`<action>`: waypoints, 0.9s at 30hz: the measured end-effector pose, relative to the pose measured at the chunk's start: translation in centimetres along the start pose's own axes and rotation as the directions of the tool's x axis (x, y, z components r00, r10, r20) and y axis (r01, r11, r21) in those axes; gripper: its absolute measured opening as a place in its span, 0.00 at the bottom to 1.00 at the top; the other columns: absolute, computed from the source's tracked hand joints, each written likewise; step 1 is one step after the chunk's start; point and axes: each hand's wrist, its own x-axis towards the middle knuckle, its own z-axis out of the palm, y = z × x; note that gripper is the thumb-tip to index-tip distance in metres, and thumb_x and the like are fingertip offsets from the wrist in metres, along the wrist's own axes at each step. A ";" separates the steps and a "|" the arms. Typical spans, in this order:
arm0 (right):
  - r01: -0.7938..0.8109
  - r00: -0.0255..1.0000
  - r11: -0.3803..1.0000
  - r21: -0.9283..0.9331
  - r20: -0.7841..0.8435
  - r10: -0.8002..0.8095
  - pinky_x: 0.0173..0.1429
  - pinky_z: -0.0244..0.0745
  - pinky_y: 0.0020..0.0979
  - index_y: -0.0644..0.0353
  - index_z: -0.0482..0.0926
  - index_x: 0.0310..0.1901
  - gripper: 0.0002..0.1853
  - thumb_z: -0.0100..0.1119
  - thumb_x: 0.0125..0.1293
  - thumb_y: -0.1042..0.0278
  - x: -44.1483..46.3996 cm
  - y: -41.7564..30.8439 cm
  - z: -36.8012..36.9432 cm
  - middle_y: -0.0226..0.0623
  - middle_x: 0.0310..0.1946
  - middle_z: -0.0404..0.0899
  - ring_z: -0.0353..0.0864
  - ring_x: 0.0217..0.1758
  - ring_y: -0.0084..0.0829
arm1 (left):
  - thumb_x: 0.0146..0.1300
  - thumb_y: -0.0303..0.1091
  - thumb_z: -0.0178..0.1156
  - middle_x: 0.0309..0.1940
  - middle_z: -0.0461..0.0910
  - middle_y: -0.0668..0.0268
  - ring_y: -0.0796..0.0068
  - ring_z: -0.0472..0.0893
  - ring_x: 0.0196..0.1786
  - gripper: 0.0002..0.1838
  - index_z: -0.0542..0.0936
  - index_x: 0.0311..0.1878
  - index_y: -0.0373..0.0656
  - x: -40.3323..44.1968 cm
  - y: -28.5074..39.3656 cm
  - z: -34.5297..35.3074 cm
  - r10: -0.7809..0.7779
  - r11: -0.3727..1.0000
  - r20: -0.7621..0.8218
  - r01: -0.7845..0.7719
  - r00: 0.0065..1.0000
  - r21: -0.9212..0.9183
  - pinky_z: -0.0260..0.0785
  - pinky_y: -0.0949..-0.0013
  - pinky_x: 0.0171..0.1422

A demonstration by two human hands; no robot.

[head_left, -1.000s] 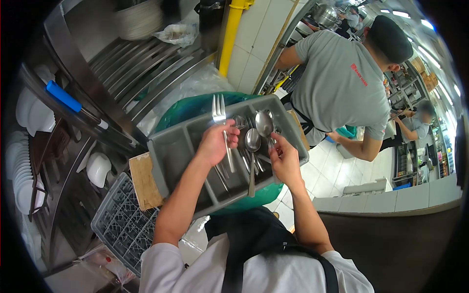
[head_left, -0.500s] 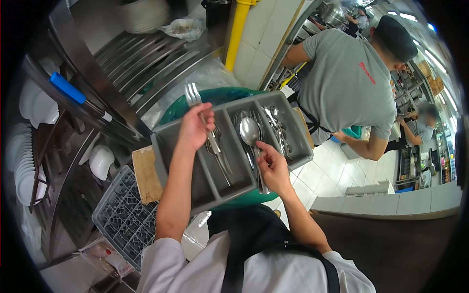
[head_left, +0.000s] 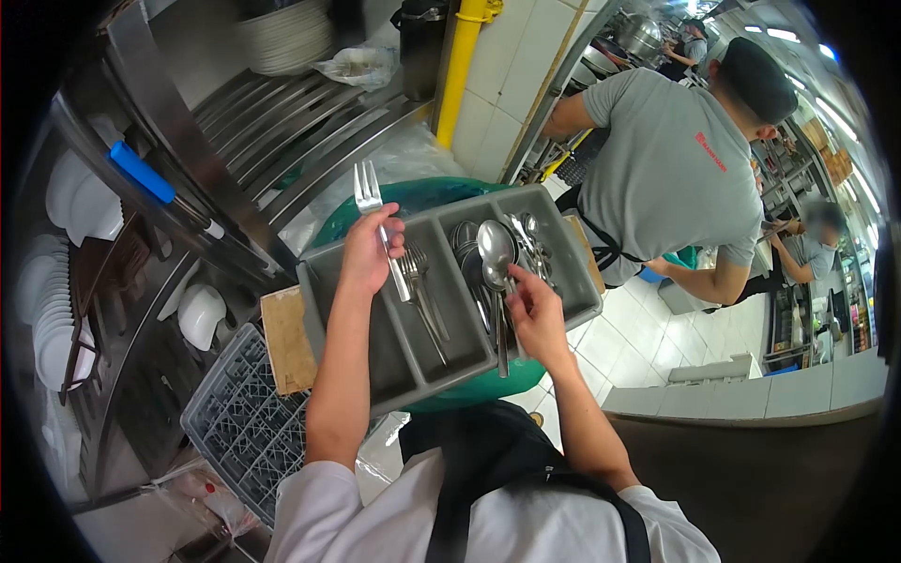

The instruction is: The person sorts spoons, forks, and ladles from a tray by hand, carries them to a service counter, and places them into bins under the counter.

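My left hand (head_left: 372,251) is closed around the handle of a fork (head_left: 367,186), tines pointing up and away, above the left part of a grey cutlery tray (head_left: 399,361). Below the fork, more forks (head_left: 419,291) lie in the tray's middle-left compartment. My right hand (head_left: 538,317) is over the compartment to the right, its fingers closed at the handle of a large spoon (head_left: 496,249). Other spoons lie partly hidden beneath that spoon. Small spoons (head_left: 533,246) fill the rightmost compartment.
Under the tray are cardboard (head_left: 286,342) and a green-bagged bin (head_left: 436,192). A grey dish rack (head_left: 249,422) stands at the lower left. Metal shelving (head_left: 310,141) carries stacked white plates (head_left: 282,38). A co-worker in a grey shirt (head_left: 671,178) stands close on the right, back turned.
The fork in my left hand has tilted so its tines and handle face me more. The spoon at my right hand has shifted slightly right, and that hand slightly lower and right.
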 end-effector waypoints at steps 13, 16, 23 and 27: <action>0.287 0.905 0.926 -0.244 0.385 -0.179 0.53 0.79 0.47 0.73 0.76 0.49 0.18 0.63 0.56 0.74 0.4 -4.5 7.9 0.55 0.46 0.78 0.81 0.49 0.55 | 0.65 0.35 0.61 0.30 0.77 0.64 0.82 0.67 0.21 0.14 0.76 0.50 0.39 0.4 -0.2 -0.2 0.014 0.996 -0.020 -0.012 1.000 0.083 0.51 0.79 0.20; 0.328 0.848 0.825 -0.461 0.529 -0.041 0.49 0.83 0.44 0.75 0.77 0.45 0.18 0.64 0.54 0.72 2.1 -2.3 11.9 0.56 0.44 0.79 0.83 0.47 0.54 | 0.67 0.37 0.58 0.29 0.78 0.65 0.82 0.66 0.20 0.13 0.78 0.50 0.39 0.2 0.1 -0.2 0.025 0.995 -0.042 -0.021 0.999 0.096 0.50 0.78 0.19; 0.200 0.859 0.830 -0.520 0.501 0.107 0.53 0.82 0.46 0.72 0.79 0.42 0.15 0.62 0.57 0.68 3.5 -0.9 15.1 0.60 0.42 0.82 0.84 0.49 0.55 | 0.68 0.38 0.57 0.29 0.79 0.66 0.81 0.65 0.19 0.14 0.78 0.49 0.39 0.7 0.0 -0.7 0.030 0.996 -0.028 -0.027 0.999 0.082 0.50 0.77 0.20; 0.120 0.825 0.889 -0.442 0.543 0.159 0.52 0.81 0.48 0.72 0.77 0.45 0.16 0.58 0.60 0.67 3.9 -0.2 14.9 0.64 0.43 0.82 0.84 0.50 0.56 | 0.68 0.38 0.56 0.29 0.78 0.66 0.81 0.66 0.20 0.14 0.78 0.48 0.38 1.1 -0.1 -0.6 0.012 0.996 0.004 -0.012 1.000 0.092 0.52 0.76 0.21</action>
